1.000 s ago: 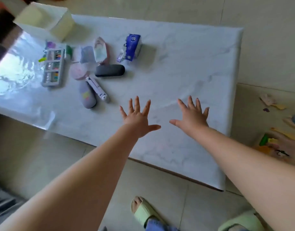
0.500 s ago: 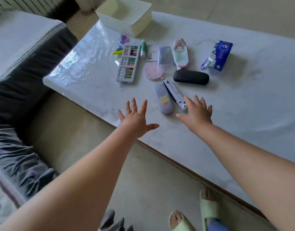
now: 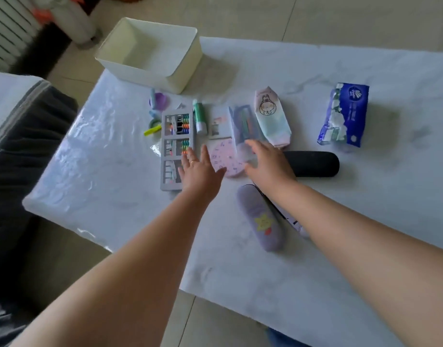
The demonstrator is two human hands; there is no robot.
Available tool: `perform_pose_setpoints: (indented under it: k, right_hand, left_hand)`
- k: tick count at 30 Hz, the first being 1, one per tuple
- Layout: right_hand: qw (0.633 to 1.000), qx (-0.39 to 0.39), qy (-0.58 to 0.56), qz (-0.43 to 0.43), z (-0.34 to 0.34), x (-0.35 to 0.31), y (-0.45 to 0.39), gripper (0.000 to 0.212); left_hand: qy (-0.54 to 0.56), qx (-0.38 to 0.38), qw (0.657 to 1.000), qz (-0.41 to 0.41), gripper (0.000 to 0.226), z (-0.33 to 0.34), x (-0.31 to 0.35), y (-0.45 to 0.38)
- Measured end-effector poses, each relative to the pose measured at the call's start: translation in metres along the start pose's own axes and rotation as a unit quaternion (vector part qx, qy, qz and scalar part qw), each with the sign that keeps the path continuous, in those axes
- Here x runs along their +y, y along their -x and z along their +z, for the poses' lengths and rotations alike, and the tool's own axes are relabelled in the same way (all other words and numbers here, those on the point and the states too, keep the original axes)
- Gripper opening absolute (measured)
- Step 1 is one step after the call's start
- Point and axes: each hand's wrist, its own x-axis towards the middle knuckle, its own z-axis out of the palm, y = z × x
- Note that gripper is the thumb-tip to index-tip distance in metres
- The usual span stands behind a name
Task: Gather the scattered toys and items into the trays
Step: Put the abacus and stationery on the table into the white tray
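Note:
A cream tray (image 3: 188,71) stands empty at the table's far left corner. In front of it lie a grey abacus toy (image 3: 174,136), a green glue stick (image 3: 200,118), a pink clock disc (image 3: 221,156), a clear pencil pouch (image 3: 244,123), a bunny-print pouch (image 3: 271,116), a black case (image 3: 313,163), a lilac star case (image 3: 260,219) and a blue tissue pack (image 3: 346,113). My left hand (image 3: 199,169) hovers with fingers spread over the abacus's right edge. My right hand (image 3: 268,161), fingers straight, hangs over the clear pouch and clock disc. Neither hand holds anything.
Small purple and yellow toys (image 3: 156,108) lie left of the abacus. A white folding item (image 3: 294,221) sits partly under my right forearm. A dark sofa (image 3: 20,151) borders the white marble table (image 3: 365,196) on the left; a radiator (image 3: 8,28) stands beyond.
Both hands have moved forward from the table's near edge to above the cluster of items. The view has shifted closer and leftward, bringing the tray fully into sight.

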Motion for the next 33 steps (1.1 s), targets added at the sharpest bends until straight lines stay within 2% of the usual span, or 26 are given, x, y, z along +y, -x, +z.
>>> perform_pose_setpoints:
  k: [5,10,15,20,24,26,29,33]
  right_hand:
    - [0.997,-0.071,-0.020,0.030,0.022,-0.016,-0.046,0.041]
    - [0.994,-0.087,-0.044,0.048,0.054,-0.053,-0.081,0.034]
    - [0.984,-0.080,-0.046,0.154,0.093,-0.088,-0.099,0.033]
    - [0.955,-0.014,-0.072,0.286,0.120,-0.110,-0.131,0.031]
    - [0.911,0.024,-0.123,0.392,0.142,-0.120,-0.147,0.031]
    - [0.893,0.034,-0.166,0.417,0.148,-0.125,-0.152,0.027]
    - [0.873,0.062,-0.240,0.420,0.141,-0.133,-0.159,0.017]
    - [0.867,0.120,-0.259,0.407,0.121,-0.149,-0.170,0.022]
  left_hand:
    - [0.019,0.014,1.000,0.001,0.074,0.001,-0.005,-0.046]
    - [0.051,0.028,0.998,-0.029,0.071,-0.003,-0.037,-0.082]
    - [0.084,0.049,0.995,-0.019,0.071,-0.014,-0.078,-0.122]
    - [0.162,0.017,0.985,0.051,0.068,-0.020,-0.094,-0.155]
    - [0.164,-0.068,0.976,0.128,0.073,-0.035,-0.116,-0.157]
    - [0.144,-0.080,0.969,0.182,0.072,-0.059,-0.132,-0.169]
    - [0.113,-0.017,0.959,0.261,0.067,-0.102,-0.153,-0.206]
    - [0.053,0.100,0.957,0.266,0.071,-0.154,-0.173,-0.278]
